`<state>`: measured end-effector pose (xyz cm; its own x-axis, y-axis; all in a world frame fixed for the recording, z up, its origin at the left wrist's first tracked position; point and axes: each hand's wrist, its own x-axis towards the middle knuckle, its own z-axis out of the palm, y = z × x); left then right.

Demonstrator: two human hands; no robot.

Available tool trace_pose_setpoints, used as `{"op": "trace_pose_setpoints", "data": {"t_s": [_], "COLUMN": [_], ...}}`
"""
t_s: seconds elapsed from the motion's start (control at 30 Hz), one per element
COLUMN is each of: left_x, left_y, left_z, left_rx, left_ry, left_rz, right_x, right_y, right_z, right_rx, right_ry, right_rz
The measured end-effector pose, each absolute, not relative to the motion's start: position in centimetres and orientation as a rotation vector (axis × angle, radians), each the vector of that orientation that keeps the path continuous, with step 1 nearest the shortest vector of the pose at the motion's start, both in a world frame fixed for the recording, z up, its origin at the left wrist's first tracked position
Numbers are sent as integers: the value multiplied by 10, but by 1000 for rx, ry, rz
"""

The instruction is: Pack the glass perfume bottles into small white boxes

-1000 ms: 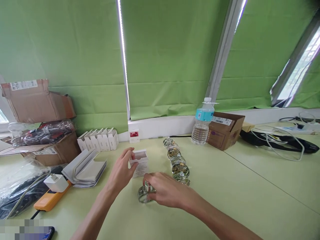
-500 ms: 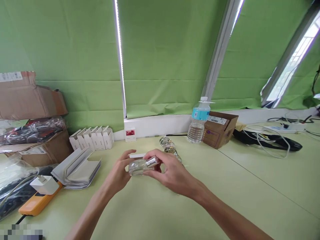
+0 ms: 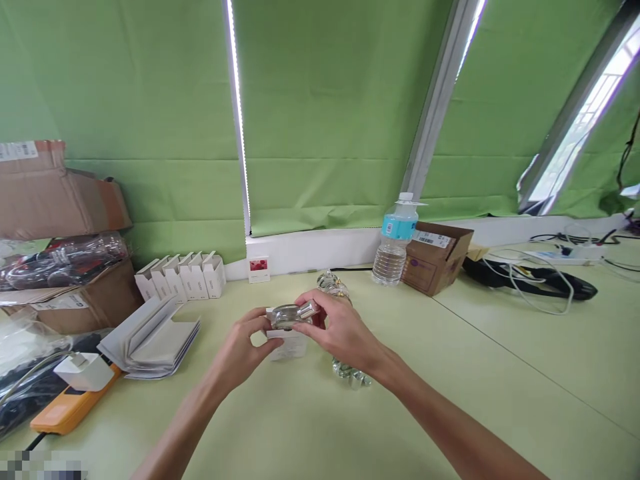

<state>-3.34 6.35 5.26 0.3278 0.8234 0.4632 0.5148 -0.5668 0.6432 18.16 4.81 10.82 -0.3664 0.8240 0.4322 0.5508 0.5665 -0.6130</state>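
A small clear glass perfume bottle [image 3: 286, 317] with a shiny silver cap lies sideways between my hands. My right hand [image 3: 337, 327] pinches it at the capped end. The curled fingers of my left hand [image 3: 250, 343] are at the bottle's base end, with the thumb lower and apart from the index finger. Below and behind the bottle is a white paper or card piece [image 3: 289, 347], partly covered by the left thumb; whether it lies flat is unclear. A row of small glass bottles [image 3: 350, 373] runs under my right hand, which hides its middle.
White narrow boxes [image 3: 187, 277] stand at the back left, beside folded white card [image 3: 157, 343]. A red-pictured small box [image 3: 259, 269], a water bottle [image 3: 393, 250] and a brown carton [image 3: 435, 260] line the back. An orange power strip [image 3: 75, 403] lies left.
Both hands have moved up and slightly right with the perfume bottle. More of the white piece and the near end of the glass bottle row now show.
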Motion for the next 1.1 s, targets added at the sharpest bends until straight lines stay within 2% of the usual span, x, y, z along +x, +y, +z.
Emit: {"op": "trace_pose_setpoints", "data": {"t_s": [0.47,1.1], "left_x": [-32,-32], "left_y": [59,62], "left_z": [47,30], "left_rx": [2268,2306], "left_ry": [1303,1197], "left_rz": [1100,1229], "right_x": [183,190], "right_y": [44,36], "right_z": [112,119], "right_rx": [-1005,-1122], "right_ry": [-2291,-2300], "right_rz": [348,485]}}
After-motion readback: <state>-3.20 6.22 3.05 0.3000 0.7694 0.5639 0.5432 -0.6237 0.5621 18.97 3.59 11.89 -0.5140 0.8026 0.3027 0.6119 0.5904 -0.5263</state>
